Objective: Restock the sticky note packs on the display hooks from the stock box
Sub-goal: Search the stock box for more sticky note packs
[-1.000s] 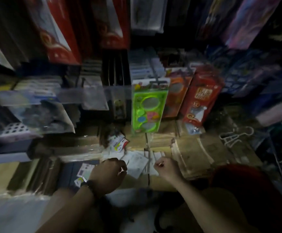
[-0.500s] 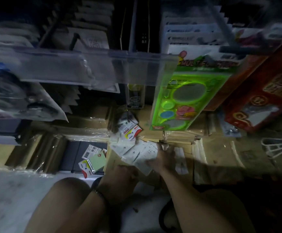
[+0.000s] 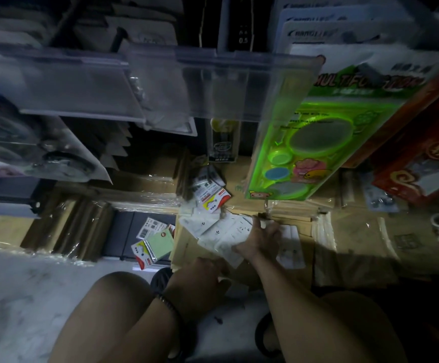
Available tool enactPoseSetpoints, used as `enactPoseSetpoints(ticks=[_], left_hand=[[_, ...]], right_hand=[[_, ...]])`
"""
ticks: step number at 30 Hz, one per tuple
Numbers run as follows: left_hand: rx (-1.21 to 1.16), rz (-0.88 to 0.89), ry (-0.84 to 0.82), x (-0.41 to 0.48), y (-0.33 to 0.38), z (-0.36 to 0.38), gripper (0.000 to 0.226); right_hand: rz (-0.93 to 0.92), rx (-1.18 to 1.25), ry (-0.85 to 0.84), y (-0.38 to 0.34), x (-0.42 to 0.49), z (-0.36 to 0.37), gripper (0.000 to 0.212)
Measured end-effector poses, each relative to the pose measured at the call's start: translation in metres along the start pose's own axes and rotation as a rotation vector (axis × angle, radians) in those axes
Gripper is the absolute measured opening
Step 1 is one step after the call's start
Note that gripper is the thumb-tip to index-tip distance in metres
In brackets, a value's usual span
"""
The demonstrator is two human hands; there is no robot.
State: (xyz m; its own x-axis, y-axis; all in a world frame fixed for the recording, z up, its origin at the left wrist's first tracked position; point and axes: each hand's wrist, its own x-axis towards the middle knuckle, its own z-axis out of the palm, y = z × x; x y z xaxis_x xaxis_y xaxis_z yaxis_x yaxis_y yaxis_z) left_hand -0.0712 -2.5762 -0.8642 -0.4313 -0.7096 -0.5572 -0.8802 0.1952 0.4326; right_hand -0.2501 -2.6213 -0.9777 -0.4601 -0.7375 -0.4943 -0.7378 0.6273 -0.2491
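Several white flat packs (image 3: 219, 231) lie loose on top of a brown cardboard stock box (image 3: 187, 244) on the floor. My right hand (image 3: 261, 238) lies over them, fingers spread, thumb hooked under one pack's edge. My left hand (image 3: 200, 277) is curled at the box's near edge; its fingers are hidden. A green sticky note pack (image 3: 158, 244) with a red and yellow card lies left of the box. A red and white pack (image 3: 213, 199) sits behind the white ones. The scene is dark and blurred.
A bright green stencil pack (image 3: 299, 150) hangs just above the box on the right, beside red packs (image 3: 420, 163). A clear plastic shelf strip (image 3: 160, 82) crosses overhead. Wrapped brown bundles (image 3: 82, 226) lie at left. My knees are in the lower foreground.
My view has dropped closer to the box. The right hand moved from pinching something small to lying on the white packs. The left hand came down to the box's near edge.
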Motion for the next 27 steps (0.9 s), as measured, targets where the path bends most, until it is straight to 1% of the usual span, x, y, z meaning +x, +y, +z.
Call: enactPoseSetpoints(ticks=[1, 4, 5, 6, 7, 10, 12, 15, 17, 19, 21, 22, 23, 25, 27], left_hand=[[-0.006, 0.0, 0.008, -0.001, -0.001, 0.0, 0.031], [-0.012, 0.016, 0.019, 0.001, -0.004, 0.002, 0.032], [-0.011, 0.017, 0.012, 0.002, -0.005, 0.002, 0.031], [-0.014, 0.013, 0.005, 0.002, -0.005, 0.001, 0.029], [-0.023, 0.02, 0.01, 0.002, -0.005, 0.001, 0.027], [-0.038, 0.035, 0.045, 0.002, -0.003, -0.005, 0.026], [-0.027, 0.003, 0.019, 0.005, -0.004, -0.004, 0.03], [-0.071, -0.055, 0.035, 0.01, -0.004, -0.001, 0.041], [0.005, -0.033, 0.044, 0.007, 0.002, -0.003, 0.053], [0.108, 0.028, 0.079, 0.001, 0.009, -0.004, 0.07], [0.16, 0.056, 0.227, 0.001, 0.013, -0.001, 0.1], [0.151, 0.053, 0.295, 0.001, 0.015, 0.003, 0.112], [0.15, 0.062, 0.339, 0.002, 0.017, 0.01, 0.116], [0.122, 0.124, 0.431, -0.001, 0.028, 0.02, 0.11], [-0.013, 0.189, 0.405, -0.012, 0.04, 0.022, 0.106]], right_hand=[[0.004, -0.002, 0.012, 0.0, -0.001, 0.0, 0.113], [0.019, 0.002, 0.069, 0.004, -0.003, 0.004, 0.134], [0.025, 0.023, 0.089, 0.005, -0.005, 0.006, 0.137], [0.025, 0.067, 0.103, 0.007, -0.005, 0.008, 0.133], [0.031, 0.133, 0.104, 0.009, -0.005, 0.009, 0.124], [0.046, 0.31, 0.141, 0.013, -0.006, 0.007, 0.087], [0.031, 0.377, 0.154, 0.016, -0.003, 0.003, 0.063], [0.054, 0.63, 0.051, 0.022, -0.001, -0.008, 0.033], [0.035, 0.739, 0.015, 0.027, -0.015, -0.028, 0.018], [0.005, 0.836, 0.002, 0.028, -0.041, -0.056, 0.015], [0.011, 0.965, -0.045, 0.029, -0.064, -0.08, 0.018], [0.021, 1.021, -0.075, 0.028, -0.074, -0.09, 0.019], [0.021, 1.06, -0.095, 0.028, -0.085, -0.098, 0.019], [0.012, 1.137, -0.122, 0.025, -0.107, -0.109, 0.016], [-0.015, 1.203, -0.116, 0.021, -0.133, -0.115, 0.014]])
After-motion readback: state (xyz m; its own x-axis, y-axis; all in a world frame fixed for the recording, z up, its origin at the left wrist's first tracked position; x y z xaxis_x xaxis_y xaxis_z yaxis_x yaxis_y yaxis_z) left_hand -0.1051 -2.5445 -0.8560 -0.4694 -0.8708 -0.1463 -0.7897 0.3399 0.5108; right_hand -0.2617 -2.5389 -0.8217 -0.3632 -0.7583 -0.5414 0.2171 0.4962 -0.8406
